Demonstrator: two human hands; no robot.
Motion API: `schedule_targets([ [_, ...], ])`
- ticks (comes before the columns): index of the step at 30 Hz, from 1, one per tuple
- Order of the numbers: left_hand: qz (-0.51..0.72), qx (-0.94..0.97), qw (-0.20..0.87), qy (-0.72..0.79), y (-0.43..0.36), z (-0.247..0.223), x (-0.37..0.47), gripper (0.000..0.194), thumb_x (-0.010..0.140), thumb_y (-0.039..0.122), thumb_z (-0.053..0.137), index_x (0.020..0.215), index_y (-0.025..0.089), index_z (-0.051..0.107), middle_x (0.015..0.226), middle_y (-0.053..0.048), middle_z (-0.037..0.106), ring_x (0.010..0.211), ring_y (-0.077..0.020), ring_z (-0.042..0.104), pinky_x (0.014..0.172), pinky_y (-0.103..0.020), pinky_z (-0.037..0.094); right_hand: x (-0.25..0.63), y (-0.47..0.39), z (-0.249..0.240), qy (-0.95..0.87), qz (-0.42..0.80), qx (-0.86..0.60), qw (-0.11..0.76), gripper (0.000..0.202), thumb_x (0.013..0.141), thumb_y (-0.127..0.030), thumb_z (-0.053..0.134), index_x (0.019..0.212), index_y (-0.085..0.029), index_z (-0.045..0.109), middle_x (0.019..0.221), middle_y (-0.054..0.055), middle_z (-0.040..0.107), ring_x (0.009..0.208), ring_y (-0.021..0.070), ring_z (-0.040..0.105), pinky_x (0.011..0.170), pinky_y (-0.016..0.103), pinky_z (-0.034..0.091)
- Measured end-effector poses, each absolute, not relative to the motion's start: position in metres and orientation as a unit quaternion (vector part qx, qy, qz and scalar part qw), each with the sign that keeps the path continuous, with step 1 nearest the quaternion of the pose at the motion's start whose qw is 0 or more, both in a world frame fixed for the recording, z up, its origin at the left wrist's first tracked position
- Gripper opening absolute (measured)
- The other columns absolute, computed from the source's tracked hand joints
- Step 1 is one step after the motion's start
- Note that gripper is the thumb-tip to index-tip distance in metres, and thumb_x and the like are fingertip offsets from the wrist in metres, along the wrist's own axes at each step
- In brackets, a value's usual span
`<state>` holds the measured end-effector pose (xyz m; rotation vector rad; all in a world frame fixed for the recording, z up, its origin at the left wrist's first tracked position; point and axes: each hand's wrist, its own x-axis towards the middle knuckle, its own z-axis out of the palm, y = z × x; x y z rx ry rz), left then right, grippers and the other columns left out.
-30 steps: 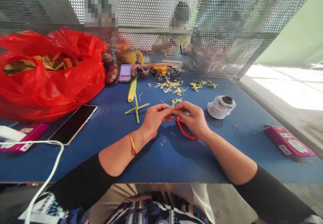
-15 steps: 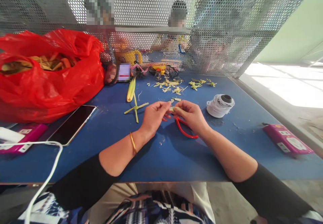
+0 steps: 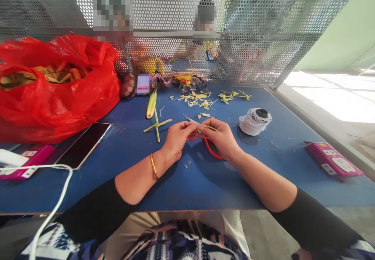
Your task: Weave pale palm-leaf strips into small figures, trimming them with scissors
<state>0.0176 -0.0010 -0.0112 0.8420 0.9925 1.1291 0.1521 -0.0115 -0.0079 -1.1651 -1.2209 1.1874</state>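
Note:
My left hand (image 3: 179, 137) and my right hand (image 3: 222, 137) meet over the middle of the blue table, fingers pinched together. Between their fingertips runs a thin pale green strip (image 3: 208, 127), which both hands hold. Red scissor-like handles (image 3: 211, 149) lie under my right hand, partly hidden by it. To the left of my left hand lies a cross of green strips (image 3: 157, 124), with a yellow-green husk piece (image 3: 151, 104) behind it. A spool of white thread (image 3: 255, 121) stands right of my right hand.
Leaf scraps (image 3: 199, 97) and small knotted green pieces (image 3: 228, 97) lie farther back. A red plastic bag (image 3: 96, 92), a phone (image 3: 84, 144) and a purple box (image 3: 334, 159) are at the sides. Behind a perforated metal screen (image 3: 170, 13) are people.
The small pale piece between my fingertips now shows as a longer thin strip reaching over my right fingers. Pointed pale ends now show beyond my left fingertips. Both hands stay nearly in place.

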Motion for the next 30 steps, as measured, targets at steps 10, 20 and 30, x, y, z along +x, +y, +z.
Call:
schedule_targets([
  [10,0.466,0.32,0.693,0.448,0.002,-0.01,0.015,0.016,0.065,0.016,0.082,0.069,0.014,0.068,0.065,-0.003,0.07,0.062,-0.0129,0.065,0.069,-0.027,0.049,0.151,-0.009,-0.016,-0.555,0.393,-0.522,0.514,0.021,0.068,-0.038,0.068,0.068,-0.018,0.064,0.061,-0.001,0.065,0.06,0.0154,0.061,0.061,0.029,0.047],
  [20,0.442,0.282,0.716,0.46,0.003,-0.01,0.014,0.013,0.067,0.015,0.082,0.069,0.014,0.069,0.067,-0.004,0.071,0.063,-0.0116,0.065,0.07,-0.025,0.049,0.153,-0.008,-0.019,-0.574,0.35,-0.544,0.502,0.023,0.07,-0.041,0.066,0.069,-0.019,0.062,0.061,-0.001,0.064,0.06,0.0149,0.058,0.06,0.028,0.043],
  [30,0.484,0.248,0.691,0.477,0.01,-0.005,0.012,0.012,0.074,0.008,0.074,0.065,0.014,0.068,0.06,-0.001,0.066,0.055,-0.0096,0.062,0.062,-0.023,0.049,0.18,-0.008,0.009,-0.627,0.265,-0.594,0.428,0.022,0.079,-0.04,0.055,0.085,-0.02,0.058,0.073,0.002,0.066,0.067,0.0174,0.064,0.066,0.03,0.049],
])
